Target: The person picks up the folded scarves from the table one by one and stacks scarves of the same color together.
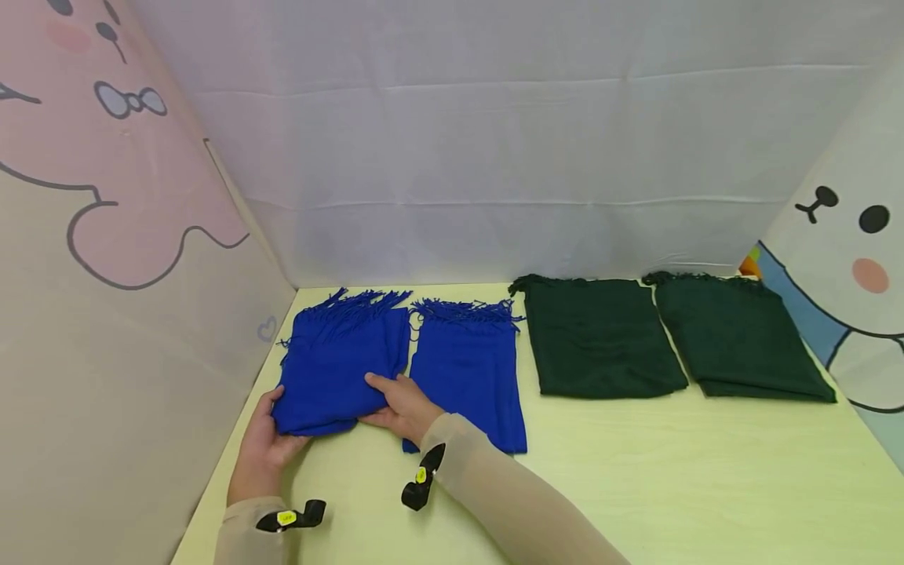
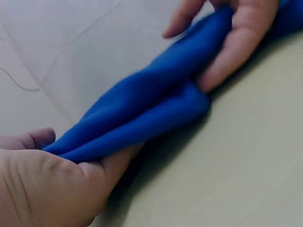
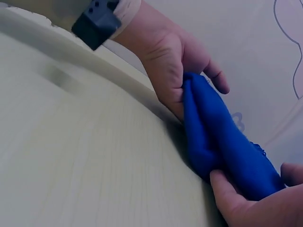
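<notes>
2 blue cloths [image 1: 325, 369]: matt | 2 green cloths [image 1: 600, 337]: matt | tabletop [image 1: 706, 471]: smooth, wood-grained

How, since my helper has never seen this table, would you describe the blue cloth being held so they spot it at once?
Start at the back wall, then the pale table below. At its left side is a folded blue cloth, fringe toward the wall. Unlike the other blue cloth and the two green cloths, it alone is held by the left hand and right hand.
</notes>
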Demonstrator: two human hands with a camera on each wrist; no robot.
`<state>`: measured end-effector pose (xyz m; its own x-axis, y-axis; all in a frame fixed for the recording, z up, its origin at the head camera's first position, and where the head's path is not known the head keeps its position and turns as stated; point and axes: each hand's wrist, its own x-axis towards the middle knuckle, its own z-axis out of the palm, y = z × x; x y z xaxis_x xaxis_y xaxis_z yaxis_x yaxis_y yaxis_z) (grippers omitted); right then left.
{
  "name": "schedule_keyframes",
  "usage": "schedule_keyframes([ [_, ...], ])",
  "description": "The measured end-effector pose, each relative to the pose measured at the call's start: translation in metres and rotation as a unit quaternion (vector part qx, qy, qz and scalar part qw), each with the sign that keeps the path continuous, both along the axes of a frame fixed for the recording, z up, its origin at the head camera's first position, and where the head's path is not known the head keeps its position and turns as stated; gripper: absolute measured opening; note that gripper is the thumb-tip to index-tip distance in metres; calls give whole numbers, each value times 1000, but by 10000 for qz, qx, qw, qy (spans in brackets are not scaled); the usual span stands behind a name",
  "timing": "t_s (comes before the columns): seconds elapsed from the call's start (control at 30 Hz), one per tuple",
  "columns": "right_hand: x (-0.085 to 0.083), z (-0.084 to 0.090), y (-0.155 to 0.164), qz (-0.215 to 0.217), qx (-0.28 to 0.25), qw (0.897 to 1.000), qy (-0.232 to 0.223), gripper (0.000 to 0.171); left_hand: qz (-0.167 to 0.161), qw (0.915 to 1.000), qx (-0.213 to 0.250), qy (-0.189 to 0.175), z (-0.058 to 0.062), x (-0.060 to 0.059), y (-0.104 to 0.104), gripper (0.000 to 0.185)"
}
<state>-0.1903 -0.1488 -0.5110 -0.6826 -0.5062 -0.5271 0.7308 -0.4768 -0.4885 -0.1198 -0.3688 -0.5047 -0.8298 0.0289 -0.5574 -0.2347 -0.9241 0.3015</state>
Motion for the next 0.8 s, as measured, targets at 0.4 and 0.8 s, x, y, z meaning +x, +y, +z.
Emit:
schedule_keyframes([
  [0.4, -3, -2, -6, -11, 549, 9985, 80, 94, -85, 9909, -1276, -411, -5, -8, -3, 72],
  [0.8, -9, -4, -8, 19, 419, 9988, 241, 90, -299, 9925, -1116, -406, -2, -14, -5, 56],
])
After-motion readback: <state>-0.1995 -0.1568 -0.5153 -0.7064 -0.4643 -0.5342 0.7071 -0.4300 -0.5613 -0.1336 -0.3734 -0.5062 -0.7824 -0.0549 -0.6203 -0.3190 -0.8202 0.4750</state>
